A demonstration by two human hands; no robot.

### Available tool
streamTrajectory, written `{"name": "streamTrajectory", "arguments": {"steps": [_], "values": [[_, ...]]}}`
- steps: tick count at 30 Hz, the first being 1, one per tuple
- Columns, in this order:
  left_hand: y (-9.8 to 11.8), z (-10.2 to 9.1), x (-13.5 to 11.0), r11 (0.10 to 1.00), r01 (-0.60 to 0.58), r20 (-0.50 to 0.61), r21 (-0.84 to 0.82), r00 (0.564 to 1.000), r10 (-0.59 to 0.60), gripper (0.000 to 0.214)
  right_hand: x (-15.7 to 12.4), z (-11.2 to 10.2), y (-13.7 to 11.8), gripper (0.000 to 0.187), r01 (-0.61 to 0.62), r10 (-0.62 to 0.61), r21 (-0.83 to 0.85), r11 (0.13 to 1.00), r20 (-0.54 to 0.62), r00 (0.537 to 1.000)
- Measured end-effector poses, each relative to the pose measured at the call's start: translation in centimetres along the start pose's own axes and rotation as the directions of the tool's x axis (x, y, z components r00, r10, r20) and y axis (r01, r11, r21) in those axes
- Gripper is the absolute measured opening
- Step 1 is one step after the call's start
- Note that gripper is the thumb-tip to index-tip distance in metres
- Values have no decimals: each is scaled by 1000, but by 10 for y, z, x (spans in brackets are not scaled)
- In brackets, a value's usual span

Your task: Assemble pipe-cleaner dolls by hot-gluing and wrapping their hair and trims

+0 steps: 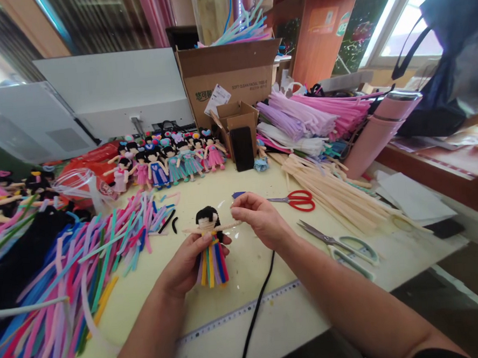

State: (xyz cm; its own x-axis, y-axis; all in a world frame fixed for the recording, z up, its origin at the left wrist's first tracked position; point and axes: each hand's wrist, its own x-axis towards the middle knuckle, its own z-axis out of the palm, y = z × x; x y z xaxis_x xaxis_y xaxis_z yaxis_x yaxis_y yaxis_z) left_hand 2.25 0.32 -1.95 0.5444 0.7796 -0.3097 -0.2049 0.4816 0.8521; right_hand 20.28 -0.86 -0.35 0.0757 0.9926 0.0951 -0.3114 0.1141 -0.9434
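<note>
A small pipe-cleaner doll (212, 256) with black hair, a beige face and a striped skirt of several colours is upright in my left hand (191, 256). The thumb presses on its chest, and fingertips show behind its right side. My right hand (257, 214) pinches the end of the doll's beige arm, which stretches out to the right. The doll's other arm sticks out to the left above my left thumb. Red-handled scissors (299, 200) lie just beyond my right hand, and green-handled scissors (344, 245) lie to the right of my right wrist.
Finished dolls (177, 164) stand in rows at the back. Loose coloured pipe cleaners (102, 257) cover the left side; beige ones (337, 192) lie right. A black phone (243, 149) leans on a small box (235, 114). A pink bottle (382, 130), a ruler (239, 313) and a black cable (257, 307) are around.
</note>
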Motion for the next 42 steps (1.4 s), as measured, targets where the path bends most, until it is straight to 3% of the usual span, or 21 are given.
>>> {"name": "streamTrajectory", "arguments": {"steps": [11, 27, 35, 42], "values": [[1, 6, 1, 987, -33, -43, 156, 998, 40, 32, -3, 2, 2, 8, 32, -20, -322, 946, 40, 999], [-4, 6, 4, 964, -55, -39, 261, 997, 68, 37, -4, 3, 7, 10, 39, -32, -379, 924, 24, 999], [0, 5, 2, 986, -38, -120, 162, 991, 57, 31, 1, -4, 1, 10, 100, -111, -360, 928, -11, 994], [-2, 4, 3, 986, -29, -76, 164, 996, 42, 30, 0, -2, 3, 10, 67, -61, -365, 929, 27, 998]]}}
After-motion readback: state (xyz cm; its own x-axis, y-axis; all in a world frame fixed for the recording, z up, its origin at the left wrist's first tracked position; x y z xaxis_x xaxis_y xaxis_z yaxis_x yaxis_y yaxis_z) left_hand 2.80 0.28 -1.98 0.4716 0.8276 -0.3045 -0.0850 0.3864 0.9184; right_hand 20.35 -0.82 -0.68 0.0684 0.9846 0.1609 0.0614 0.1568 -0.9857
